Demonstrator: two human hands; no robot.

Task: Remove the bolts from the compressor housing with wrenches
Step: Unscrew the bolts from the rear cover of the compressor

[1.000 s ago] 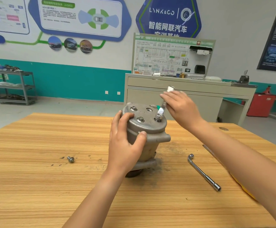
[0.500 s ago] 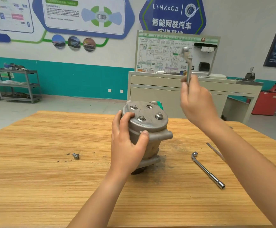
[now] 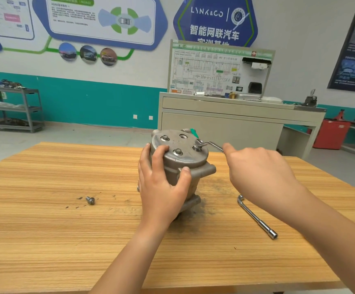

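One bench (image 3: 45, 230): wood-grain top, carries everything the task needs; dark grit scattered round the middle.
Compressor housing (image 3: 202, 166): stands on end near the bench centre, round bolted face up and tilted slightly toward the camera; green tag (image 3: 194, 132) at its far edge.
Left hand (image 3: 161, 187): wraps the near side of the housing, fingers over the rim, thumb pressed on the wall; steadies it.
Right hand (image 3: 259, 172): closed round the handle of the cranked wrench (image 3: 211, 144), forefinger laid along the shaft; exact curl of the other fingers hidden behind the back of the hand.
Cranked wrench: head seated on the rightmost bolt of the face, handle running out to the right.
Spare wrench (image 3: 256, 216): L-shaped socket type, lies flat on the bench right of the housing, untouched.
Seated bolts (image 3: 177, 152): three in the face, one of them under the wrench head.
Empty hole (image 3: 183, 136): far side of the face, no bolt in it.
Loose bolt (image 3: 90, 200): lies on the bench, well left of the housing.
Progress: probably one bolt out, three left; looks like the start of loosening the right one. How slack it is cannot be told.
Writing: "LYNK&CO" and "智能网联汽车" on the blue wall sign (image 3: 214, 22); "HV" on the wiring board (image 3: 214, 71); finer print unreadable.
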